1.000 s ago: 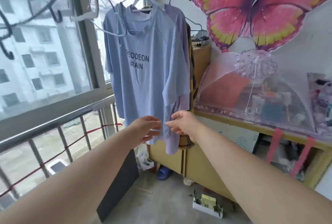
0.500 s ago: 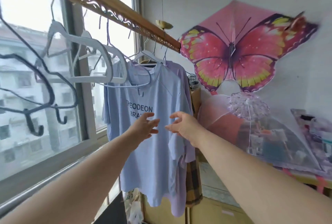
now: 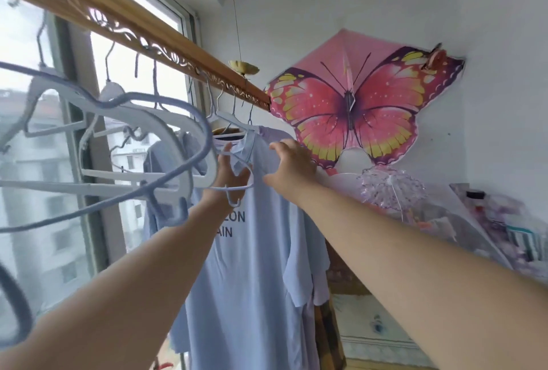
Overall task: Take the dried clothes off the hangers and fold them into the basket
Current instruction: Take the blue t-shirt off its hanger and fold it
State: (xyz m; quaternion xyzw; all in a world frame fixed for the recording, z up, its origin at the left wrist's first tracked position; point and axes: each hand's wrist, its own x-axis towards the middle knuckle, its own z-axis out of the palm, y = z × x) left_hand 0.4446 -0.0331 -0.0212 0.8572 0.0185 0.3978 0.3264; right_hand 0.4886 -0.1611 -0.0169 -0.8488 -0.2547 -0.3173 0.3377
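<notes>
The blue T-shirt (image 3: 261, 266) hangs on its hanger (image 3: 234, 123) at the far end of the rail (image 3: 166, 43), with the left hand (image 3: 229, 174) and right hand (image 3: 292, 163) at its collar, fingers spread and grasping nothing, so a careless pull may stretch the neck, or the near-left empty hangers (image 3: 212, 159) may hook the wrist.

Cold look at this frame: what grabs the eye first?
The big pink butterfly kite on the right wall dominates. In the centre, the left hand and right hand reach up at the collar of a light blue T-shirt hanging from the wooden rail. A tangle of empty hangers fills the left foreground by the window.
</notes>
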